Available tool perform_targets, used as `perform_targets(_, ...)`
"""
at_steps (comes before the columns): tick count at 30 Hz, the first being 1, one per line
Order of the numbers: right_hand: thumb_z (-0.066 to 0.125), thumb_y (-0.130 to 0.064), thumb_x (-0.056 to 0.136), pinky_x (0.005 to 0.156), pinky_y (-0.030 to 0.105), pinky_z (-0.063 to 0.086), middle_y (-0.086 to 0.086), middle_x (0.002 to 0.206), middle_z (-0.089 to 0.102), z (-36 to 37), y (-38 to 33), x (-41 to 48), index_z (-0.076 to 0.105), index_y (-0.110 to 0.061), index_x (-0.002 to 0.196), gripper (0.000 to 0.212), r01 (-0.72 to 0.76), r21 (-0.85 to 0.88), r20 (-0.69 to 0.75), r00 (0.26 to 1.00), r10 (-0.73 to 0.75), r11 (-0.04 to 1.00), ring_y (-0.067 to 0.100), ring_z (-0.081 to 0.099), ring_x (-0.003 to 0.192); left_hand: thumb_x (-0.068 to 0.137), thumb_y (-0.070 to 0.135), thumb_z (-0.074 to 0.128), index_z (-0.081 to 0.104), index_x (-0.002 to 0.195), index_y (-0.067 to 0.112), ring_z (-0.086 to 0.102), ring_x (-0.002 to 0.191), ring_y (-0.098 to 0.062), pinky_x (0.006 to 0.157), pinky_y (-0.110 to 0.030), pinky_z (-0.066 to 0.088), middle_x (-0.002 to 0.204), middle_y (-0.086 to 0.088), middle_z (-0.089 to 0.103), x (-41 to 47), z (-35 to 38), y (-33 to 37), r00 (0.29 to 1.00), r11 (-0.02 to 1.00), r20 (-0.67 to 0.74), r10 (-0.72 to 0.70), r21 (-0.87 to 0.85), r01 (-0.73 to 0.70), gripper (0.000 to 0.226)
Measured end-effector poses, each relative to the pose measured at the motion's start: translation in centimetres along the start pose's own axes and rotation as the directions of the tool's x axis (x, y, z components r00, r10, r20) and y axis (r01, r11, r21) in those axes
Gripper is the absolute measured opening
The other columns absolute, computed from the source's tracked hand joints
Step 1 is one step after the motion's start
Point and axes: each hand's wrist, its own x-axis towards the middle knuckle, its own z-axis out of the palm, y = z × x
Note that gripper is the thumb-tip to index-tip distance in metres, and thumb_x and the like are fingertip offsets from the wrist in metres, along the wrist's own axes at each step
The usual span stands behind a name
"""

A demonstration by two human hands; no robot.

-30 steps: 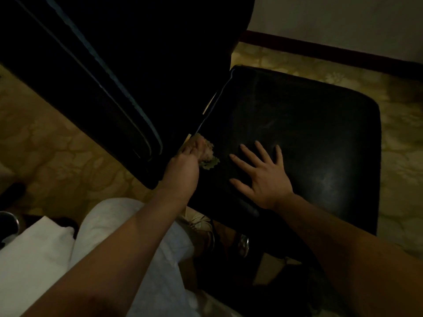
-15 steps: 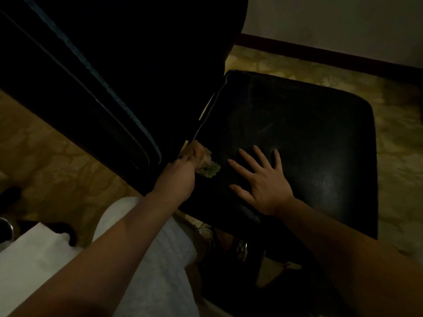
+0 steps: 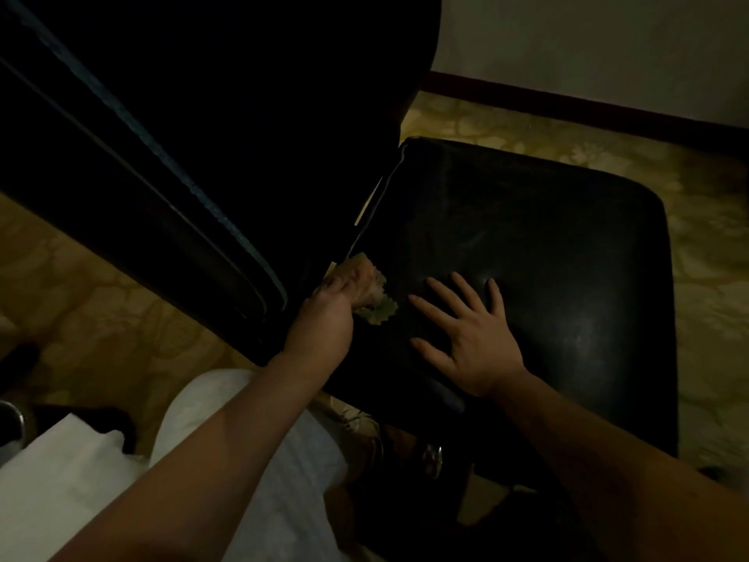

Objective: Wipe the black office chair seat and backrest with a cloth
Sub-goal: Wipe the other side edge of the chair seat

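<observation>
Nearest: pale trouser leg (image 3: 251, 460) with the knee bent, at the bottom of view, with two bare forearms reaching forward above.
Left hand (image 3: 324, 318): fist curled tight round a crumpled cloth (image 3: 375, 296), knuckles up, pushed into the near end of the seat-and-backrest crease.
Cloth: bunched and pale, a greenish scalloped edge poking out from under the fist, touching the seat and tucked against the foot of the backrest.
Right hand (image 3: 474, 338): palm down on the seat just beside the cloth, fingers (image 3: 441, 294) straight and spread, gripping nothing; probably steadying the chair.
Seat (image 3: 567, 257): black and glossy, with faint pale streaks across the middle; too dim to tell damp from worn.
Backrest (image 3: 243, 95): black, rising at the left, mostly lost in shadow, a piped edge running diagonally.
Just changed: very little over the last second; cloth hand drawn slightly nearer along the crease, right hand planted on the same patch.
Meaning for the task: short rubbing strokes kept to one stubborn spot in the crease, by the look of things; no sign of a start on the broad seat surface or the backrest face.
Farthest: yellow patterned carpet (image 3: 81, 318), dark skirting board (image 3: 567, 103), plain pale wall (image 3: 608, 42).
</observation>
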Motion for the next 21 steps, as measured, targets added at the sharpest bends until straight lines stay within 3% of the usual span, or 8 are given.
perform_targets(4,0.019,-0.076,0.091,0.118,0.060,-0.005,-0.002,0.163,0.015,0.1,0.1,-0.3,0.020,-0.043,0.152,0.069,-0.015,0.021,-0.056,0.998,0.016,1.000,0.021,0.004,0.151,0.087,-0.016,0.044,0.042,0.149,0.017,0.039,0.141,-0.024,0.111,-0.018,0.021,0.153,-0.007,0.041,-2.1,0.6,-1.1,0.995,0.987,-0.060,0.080,-0.135,-0.088,0.069)
perform_targets(6,0.022,-0.075,0.091,0.117,0.059,-0.006,0.002,0.163,0.017,0.2,0.2,-0.3,0.025,-0.040,0.152,0.070,-0.158,0.068,-0.144,0.975,0.166,0.985,0.022,0.007,0.151,0.086,-0.017,0.044,0.044,0.148,0.017,0.038,0.141,-0.023,0.112,-0.018,0.021,0.152,-0.006,0.043,-2.2,1.1,-1.1,0.994,0.985,-0.080,0.071,-0.150,-0.082,0.071)
perform_targets(8,0.024,-0.074,0.090,0.117,0.060,-0.006,0.003,0.162,0.018,0.1,0.1,-0.1,0.030,-0.038,0.150,0.070,-0.348,0.162,-0.208,0.903,0.377,0.923,0.024,0.007,0.151,0.084,-0.017,0.043,0.045,0.148,0.016,0.039,0.141,-0.024,0.117,-0.026,0.027,0.152,-0.007,0.044,-2.0,1.5,-1.1,0.994,0.987,-0.092,0.066,-0.142,-0.079,0.071)
perform_targets(9,0.023,-0.075,0.090,0.117,0.061,-0.006,0.002,0.163,0.017,0.1,0.1,0.0,0.029,-0.039,0.150,0.070,-0.378,0.166,-0.198,0.892,0.406,0.911,0.024,0.006,0.151,0.084,-0.016,0.042,0.045,0.148,0.014,0.039,0.141,-0.025,0.118,-0.031,0.030,0.152,-0.007,0.044,-1.8,1.6,-1.0,0.993,0.988,-0.098,0.066,-0.130,-0.079,0.071)
perform_targets(13,0.013,-0.079,0.090,0.114,0.065,-0.008,-0.005,0.163,0.013,0.2,0.0,0.3,0.020,-0.044,0.151,0.071,-0.263,0.010,-0.101,0.960,0.262,0.965,0.024,0.000,0.151,0.083,-0.017,0.043,0.045,0.147,0.011,0.042,0.138,-0.028,0.116,-0.030,0.031,0.149,-0.010,0.046,-1.0,1.5,-0.7,0.991,0.992,-0.117,0.073,-0.094,-0.084,0.070)
perform_targets(21,0.018,-0.079,0.089,0.116,0.062,-0.008,-0.007,0.162,0.019,0.0,0.2,0.6,0.022,-0.045,0.150,0.071,-0.260,0.021,-0.089,0.961,0.261,0.965,0.025,0.005,0.151,0.088,-0.017,0.042,0.052,0.143,0.013,0.042,0.139,-0.026,0.117,-0.033,0.032,0.151,-0.009,0.045,1.3,0.9,-0.4,0.988,0.979,-0.130,0.081,-0.175,-0.103,0.063)
